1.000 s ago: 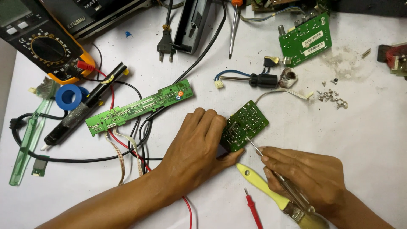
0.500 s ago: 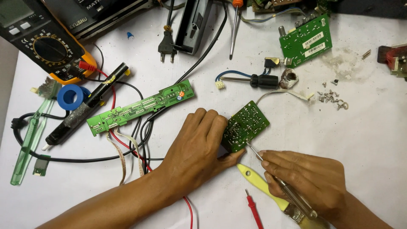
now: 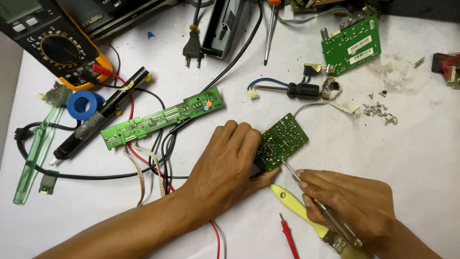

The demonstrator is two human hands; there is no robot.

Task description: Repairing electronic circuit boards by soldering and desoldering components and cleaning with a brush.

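My left hand [image 3: 229, 160] grips the near left edge of a small green circuit board [image 3: 282, 139] and holds it tilted on the white table [image 3: 412, 158]. My right hand [image 3: 350, 201] holds a thin metal-tipped tool [image 3: 306, 187] like a pen. The tool's tip touches the board's lower edge. A yellow-handled brush [image 3: 292, 204] lies under my right hand. A white wire runs from the board toward the upper right.
A long green circuit board [image 3: 163, 116], black and red cables, a blue tape roll [image 3: 82, 104] and a multimeter [image 3: 57, 45] lie at the left. A second green board [image 3: 351, 45], a screwdriver [image 3: 287, 89] and several loose screws [image 3: 378, 111] lie at the right. A red probe [image 3: 289, 237] lies near the front.
My right hand has shifted slightly, keeping the tool's tip at the board's lower edge. My left hand and the board have barely moved.
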